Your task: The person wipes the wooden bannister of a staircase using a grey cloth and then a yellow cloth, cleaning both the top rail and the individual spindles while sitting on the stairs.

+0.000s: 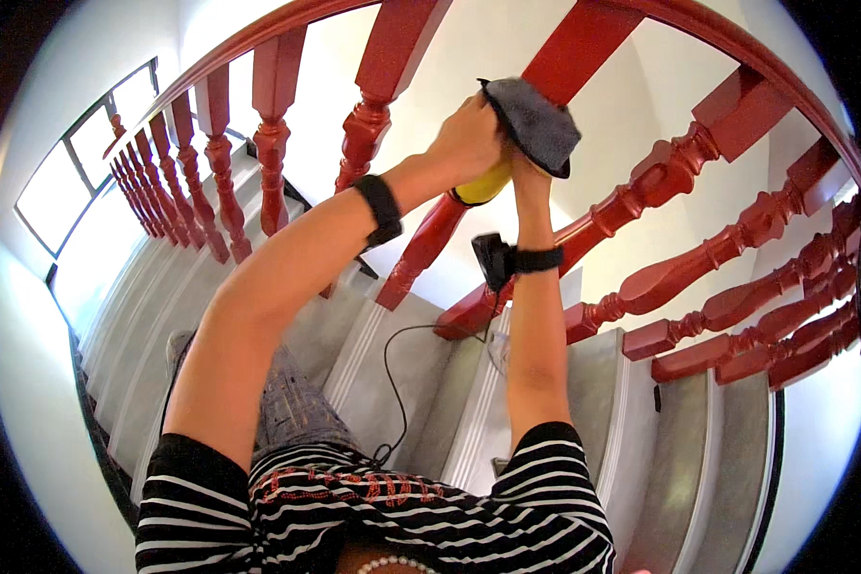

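A grey cloth (536, 122) with a dark edge lies wrapped over the upper part of a red wooden baluster (584, 48). My left hand (471, 137) is closed on the cloth's left side, its fingertips tucked behind the edge. From below, my right hand (528, 172) reaches in under the cloth and appears closed on it; its fingers are mostly covered. Yellow fabric (486, 185) with a dark rim shows below my left hand, against the baluster; whether it belongs to the grey cloth I cannot tell.
A curved red handrail (727, 43) runs above a row of turned balusters (270, 163) on both sides. Grey stair treads (364, 359) with pale stripes descend below. A black cable (387, 368) hangs from the black device (493, 260) on my right wrist. A window (86, 158) stands at far left.
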{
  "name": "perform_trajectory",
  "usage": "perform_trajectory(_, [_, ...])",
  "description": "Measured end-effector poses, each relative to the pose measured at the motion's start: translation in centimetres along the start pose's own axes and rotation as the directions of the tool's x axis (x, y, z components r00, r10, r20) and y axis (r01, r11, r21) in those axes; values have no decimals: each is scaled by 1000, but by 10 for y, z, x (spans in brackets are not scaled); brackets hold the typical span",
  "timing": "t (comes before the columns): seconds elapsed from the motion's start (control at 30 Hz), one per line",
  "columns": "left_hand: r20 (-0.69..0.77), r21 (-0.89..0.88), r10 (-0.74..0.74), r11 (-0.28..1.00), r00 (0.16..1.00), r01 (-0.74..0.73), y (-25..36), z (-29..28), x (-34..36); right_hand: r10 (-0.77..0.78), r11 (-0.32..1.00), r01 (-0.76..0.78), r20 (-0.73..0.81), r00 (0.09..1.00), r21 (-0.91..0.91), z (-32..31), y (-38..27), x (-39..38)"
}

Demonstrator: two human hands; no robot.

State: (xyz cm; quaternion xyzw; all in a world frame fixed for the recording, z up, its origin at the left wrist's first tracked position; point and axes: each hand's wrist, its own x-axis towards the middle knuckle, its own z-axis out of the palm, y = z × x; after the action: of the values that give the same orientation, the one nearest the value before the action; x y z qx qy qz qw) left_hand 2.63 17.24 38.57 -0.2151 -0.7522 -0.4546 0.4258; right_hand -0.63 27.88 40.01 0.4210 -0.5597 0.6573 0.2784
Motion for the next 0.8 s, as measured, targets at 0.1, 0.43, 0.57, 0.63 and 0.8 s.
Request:
perform_trajectory(0.1, [-150,66,77,996,986,-68,6,-21,-36,149,986,-143,-61,987,87,7,-38,-26])
perform_trajectory(0.43, [26,20,-265,964,964,265,16,23,-35,463,705,-539,276,842,461,-47,43,10])
perform_trajectory(0.57, [10,38,-304,952,953,303,13,26,-46,369,825,-434,238,899,361,-43,48,1])
perform_trajectory(0.63, [38,31,-355,935,934,354,12,23,-54,301,895,-332,145,942,298,-27,44,-9])
perform_trajectory(0.8, [45,218,-278,940,960,262,-14,38,-86,47,922,-52,-23,999,-385,-18,58,-66])
